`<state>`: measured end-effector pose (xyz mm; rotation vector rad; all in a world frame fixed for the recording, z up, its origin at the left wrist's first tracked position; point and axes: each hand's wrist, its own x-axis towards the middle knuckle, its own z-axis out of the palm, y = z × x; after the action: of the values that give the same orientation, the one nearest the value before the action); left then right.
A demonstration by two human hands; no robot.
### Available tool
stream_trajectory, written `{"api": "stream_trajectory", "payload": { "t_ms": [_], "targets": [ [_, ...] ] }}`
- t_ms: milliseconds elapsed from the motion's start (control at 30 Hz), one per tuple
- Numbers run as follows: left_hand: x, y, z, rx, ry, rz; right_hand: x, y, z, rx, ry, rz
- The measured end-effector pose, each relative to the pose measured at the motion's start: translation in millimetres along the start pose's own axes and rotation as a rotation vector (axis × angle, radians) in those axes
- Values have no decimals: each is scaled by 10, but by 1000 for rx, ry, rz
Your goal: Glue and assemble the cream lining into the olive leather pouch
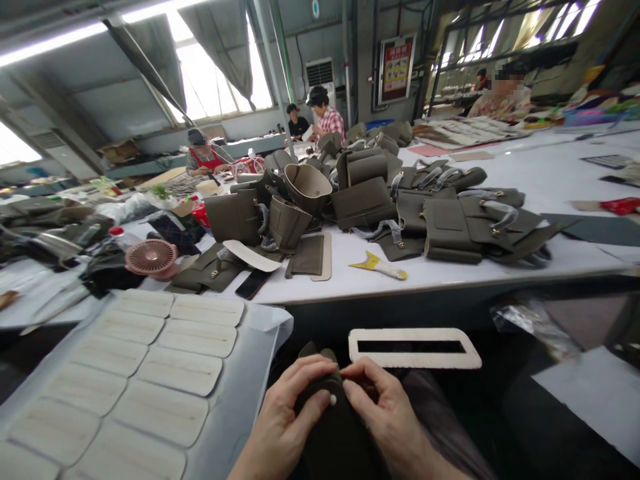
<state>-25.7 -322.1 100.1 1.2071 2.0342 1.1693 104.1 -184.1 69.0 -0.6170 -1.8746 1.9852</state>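
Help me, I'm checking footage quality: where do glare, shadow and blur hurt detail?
Head view: the window panes glare nearly white; the dark piece in the left hand and right hand loses detail toward its shaded lower end; the wall poster is too soft to read.

No words or numbers can be read for certain. Far beyond the right hand (387, 408), a framed poster (397, 69), red with a yellow panel, carries a line of characters across its top, too blurred to read. High beyond the left hand (293, 405), a blue-and-white oval (315, 9) shows nothing legible.
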Motion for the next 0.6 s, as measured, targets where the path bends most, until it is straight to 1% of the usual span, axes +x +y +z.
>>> {"api": "stream_trajectory", "payload": {
  "t_ms": [100, 233, 433, 533, 600],
  "targets": [
    [3, -15, -2, 32, -29, 22, 47, -24, -20, 40, -19, 26],
    [6, -34, 32, -26, -26, 24, 50, -71, -33, 88, -33, 67],
    [0, -12, 133, -121, 46, -26, 23, -112, 3, 121, 16, 128],
    [-6, 8, 162, -126, 86, -6, 13, -132, 23, 120, 30, 118],
    [-9, 12, 167, -122, 92, 7, 4, -148, 29, 123, 27, 128]
  ]
}}
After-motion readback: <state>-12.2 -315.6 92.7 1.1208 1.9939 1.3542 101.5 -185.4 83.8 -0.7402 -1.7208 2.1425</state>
